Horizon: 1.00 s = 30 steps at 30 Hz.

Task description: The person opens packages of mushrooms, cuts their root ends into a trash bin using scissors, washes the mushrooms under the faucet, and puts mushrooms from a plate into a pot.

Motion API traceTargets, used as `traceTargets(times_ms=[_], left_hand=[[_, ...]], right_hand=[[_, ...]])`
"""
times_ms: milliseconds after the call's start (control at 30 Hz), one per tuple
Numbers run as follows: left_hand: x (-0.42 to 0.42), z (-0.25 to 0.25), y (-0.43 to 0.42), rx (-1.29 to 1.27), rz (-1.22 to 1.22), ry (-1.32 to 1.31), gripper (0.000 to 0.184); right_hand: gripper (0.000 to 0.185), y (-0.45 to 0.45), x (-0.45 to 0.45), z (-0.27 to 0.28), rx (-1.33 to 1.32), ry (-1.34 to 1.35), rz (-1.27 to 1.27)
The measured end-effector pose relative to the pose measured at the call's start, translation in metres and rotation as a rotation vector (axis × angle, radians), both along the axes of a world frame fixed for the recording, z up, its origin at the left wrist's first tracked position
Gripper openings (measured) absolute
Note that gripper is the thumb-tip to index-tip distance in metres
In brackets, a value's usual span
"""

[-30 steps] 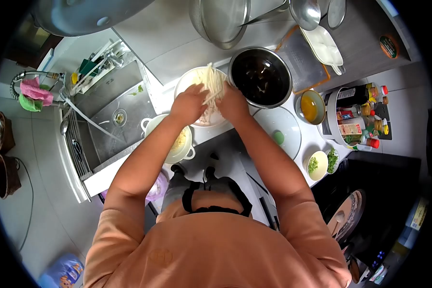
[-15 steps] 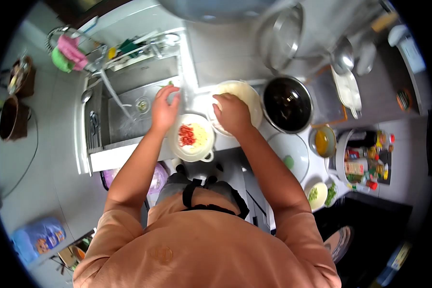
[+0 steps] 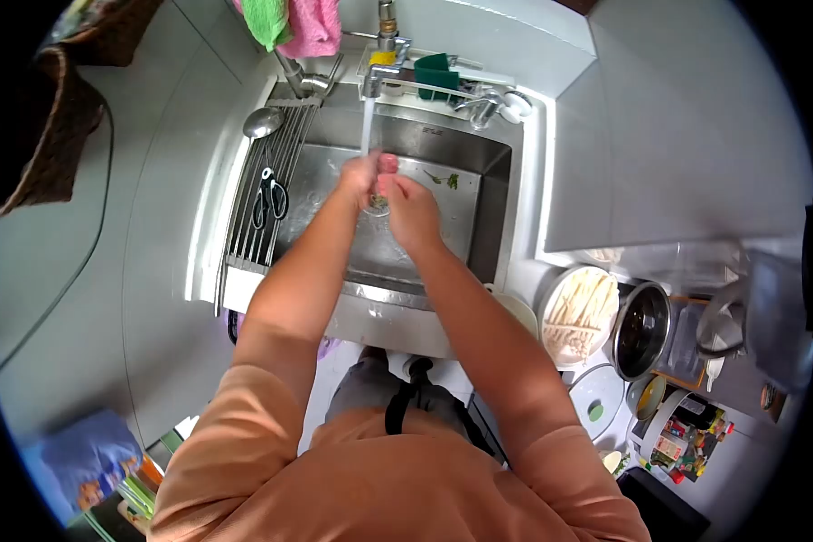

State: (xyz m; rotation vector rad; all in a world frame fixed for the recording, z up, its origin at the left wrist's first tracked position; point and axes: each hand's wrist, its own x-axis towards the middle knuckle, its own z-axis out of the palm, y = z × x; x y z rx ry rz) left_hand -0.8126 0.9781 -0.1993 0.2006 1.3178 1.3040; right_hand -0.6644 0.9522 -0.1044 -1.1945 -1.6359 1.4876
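Water runs from the faucet into the steel sink. My left hand is under the stream, blurred, with its fingers partly hidden. Close beside it on the right is my right hand, its fingers curled toward the left one; what they hold, if anything, is too small to tell. Below the hands the drain partly shows. Green leaf scraps lie on the sink floor. To the right of the sink stands a white bowl with pale enoki-like strands in it.
Scissors and a ladle lie on the rack at the sink's left. A dark-filled steel bowl, a glass lid and a bottle caddy stand at the right. Pink and green cloths hang behind the sink.
The view has swung left to the sink. Both hands have left the bowl of pale strands and come together under running water. The strands now lie in the bowl.
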Motion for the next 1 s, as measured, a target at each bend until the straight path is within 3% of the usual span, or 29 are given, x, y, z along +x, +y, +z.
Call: traceTargets(times_ms=[100, 133, 233, 333, 433, 500, 633, 733, 833, 933, 1000], left_hand=[[0.002, -0.062, -0.006, 0.238, -0.025, -0.537, 0.034], [0.009, -0.039, -0.017, 0.253, 0.070, -0.568, 0.034], [0.029, 0.058, -0.044, 0.296, 0.304, -0.648, 0.036], [0.030, 0.061, -0.044, 0.268, 0.336, -0.627, 0.036], [0.010, 0.040, -0.042, 0.243, 0.311, -0.576, 0.037], [-0.007, 0.026, -0.041, 0.244, 0.295, -0.541, 0.037], [-0.032, 0.008, -0.040, 0.266, 0.265, -0.498, 0.038], [-0.042, 0.009, -0.041, 0.270, 0.255, -0.472, 0.038], [-0.029, 0.017, -0.038, 0.245, 0.244, -0.461, 0.039], [-0.024, 0.027, -0.041, 0.234, 0.281, -0.435, 0.040], [-0.021, 0.032, -0.046, 0.216, 0.314, -0.406, 0.040]], right_hand=[[0.028, 0.013, -0.054, -0.050, -0.107, 0.011, -0.279], [0.026, 0.014, -0.064, -0.063, -0.032, 0.020, -0.292], [0.027, 0.031, -0.084, -0.063, -0.455, 0.444, -0.061], [0.027, 0.038, -0.090, -0.044, -0.871, 0.854, 0.183], [0.023, 0.015, -0.108, 0.017, -0.184, 0.125, -0.210], [0.020, 0.011, -0.116, -0.022, 0.314, 0.140, -0.129], [0.015, 0.010, -0.102, -0.010, 1.029, 0.015, 0.212], [0.016, 0.006, -0.096, -0.006, 0.927, -0.131, 0.607], [0.018, 0.032, -0.090, -0.017, 0.672, -0.021, 0.708], [0.022, 0.009, -0.105, -0.025, 0.405, 0.210, 0.090], [0.023, -0.007, -0.112, -0.034, 0.295, 0.276, -0.050]])
